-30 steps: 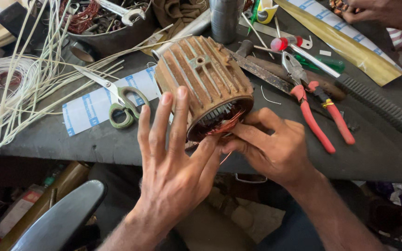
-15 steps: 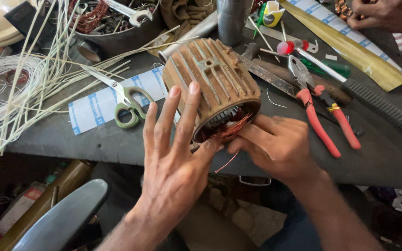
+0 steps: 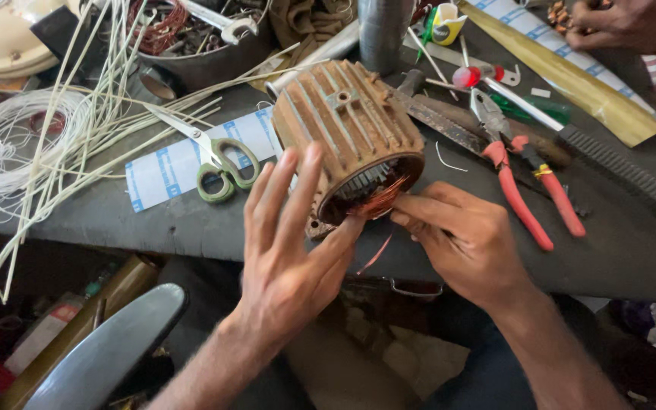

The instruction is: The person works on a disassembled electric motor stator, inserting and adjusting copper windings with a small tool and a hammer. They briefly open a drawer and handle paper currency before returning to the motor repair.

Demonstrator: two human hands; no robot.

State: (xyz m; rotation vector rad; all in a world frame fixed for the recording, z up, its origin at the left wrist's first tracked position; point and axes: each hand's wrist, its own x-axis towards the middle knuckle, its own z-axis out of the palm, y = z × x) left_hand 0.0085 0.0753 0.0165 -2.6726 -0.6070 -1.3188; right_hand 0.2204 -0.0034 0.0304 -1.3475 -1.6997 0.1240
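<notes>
A rusty ribbed motor housing [image 3: 347,125] lies on its side on the dark workbench [image 3: 632,258], its open end facing me. Copper winding wire [image 3: 373,201] shows inside that opening. My left hand [image 3: 290,250] is spread flat with fingers apart, its thumb tip touching the housing's lower rim. My right hand [image 3: 465,239] pinches copper wire strands at the rim with thumb and fingers. A loose copper strand [image 3: 375,254] hangs below the opening.
Green-handled scissors [image 3: 222,171] lie left of the housing on a white printed strip [image 3: 165,171]. Red-handled pliers [image 3: 521,178] and a file [image 3: 620,171] lie right. White wire coil [image 3: 9,148] and thin white sticks [image 3: 77,121] spread at left. Another person's hand [image 3: 616,23] is top right.
The view has shifted slightly. My right hand's fingers have closed onto the copper wire at the rim; my left hand stays spread against the housing.
</notes>
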